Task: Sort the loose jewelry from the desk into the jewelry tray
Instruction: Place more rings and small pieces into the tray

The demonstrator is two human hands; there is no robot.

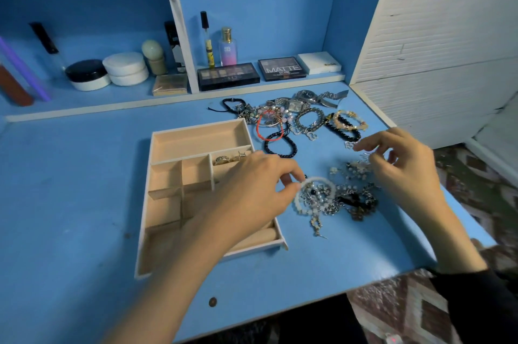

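Head view, middle of the frame: my left hand [252,184] pinches the white bead bracelet [322,180]. It looks tangled, so I should lift it slowly. My right hand [400,167] curls at the right; I cannot tell if it holds anything.

Left hand [252,189] pinches white bead bracelet [297,203] beside jewelry tray [157,175].

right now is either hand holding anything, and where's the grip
Left hand pinches the white bead bracelet at its left rim; for the right hand it cannot be told.
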